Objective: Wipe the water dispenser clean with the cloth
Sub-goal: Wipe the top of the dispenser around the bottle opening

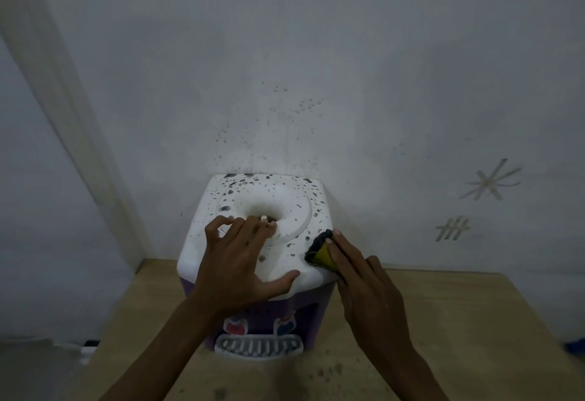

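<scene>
Now one cloth (pixel 320 253) lies under the flat right hand (pixel 368 290) (left hand (pixel 240 261) flat too) on one dispenser (pixel 285 210).

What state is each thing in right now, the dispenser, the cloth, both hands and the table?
Water dispenser: upright on the table, white top speckled with dark spots, no bottle in its well.
Cloth: bunched, pressed against the dispenser's top right edge.
Right hand: straight fingers pressing on the cloth.
Left hand: spread on the dispenser top, bracing it.
Drip tray: in place at the front base.
Table: dusty, with dark specks.
</scene>
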Tool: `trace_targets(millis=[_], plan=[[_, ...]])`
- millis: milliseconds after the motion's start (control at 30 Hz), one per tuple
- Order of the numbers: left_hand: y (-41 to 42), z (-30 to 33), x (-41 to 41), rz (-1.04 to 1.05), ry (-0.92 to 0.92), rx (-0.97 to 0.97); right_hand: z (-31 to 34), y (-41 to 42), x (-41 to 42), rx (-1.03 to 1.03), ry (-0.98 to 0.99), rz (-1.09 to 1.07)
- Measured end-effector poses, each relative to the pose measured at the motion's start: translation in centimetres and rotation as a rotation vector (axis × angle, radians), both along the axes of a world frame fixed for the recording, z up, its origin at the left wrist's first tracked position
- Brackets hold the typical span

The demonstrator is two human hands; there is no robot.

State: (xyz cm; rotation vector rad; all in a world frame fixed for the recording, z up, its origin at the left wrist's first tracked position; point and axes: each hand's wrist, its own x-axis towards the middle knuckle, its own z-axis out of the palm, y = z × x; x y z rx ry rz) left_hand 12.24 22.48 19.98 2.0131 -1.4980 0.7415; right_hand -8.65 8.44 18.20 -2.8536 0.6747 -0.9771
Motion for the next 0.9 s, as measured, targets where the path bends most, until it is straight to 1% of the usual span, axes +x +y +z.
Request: trace_targets(millis=[267,467,567,700,800,900], plan=[[0.2,0.1,-0.5,0.004,0.036,-0.011,-0.7,1.1,-0.4,0.012,-0.001,0.013],[0.3,0.0,-0.4,0.005,0.081,0.005,-0.1,-0.2,0.8,0.045,-0.071,-0.025],[0.4,0.0,-0.3,0.003,0.087,0.015,0.3,0.0,1.9,0.039,-0.051,0.008],[0.4,0.2,-0.3,0.02,0.077,0.019,-0.1,0.8,0.5,0.038,-0.023,0.036],[0.4,0.2,-0.4,0.021,0.077,0.009,-0.4,0.7,-0.6,0.028,-0.048,0.007],[0.4,0.2,-0.5,0.021,0.088,0.014,-0.1,0.4,0.3,0.051,-0.07,-0.047]])
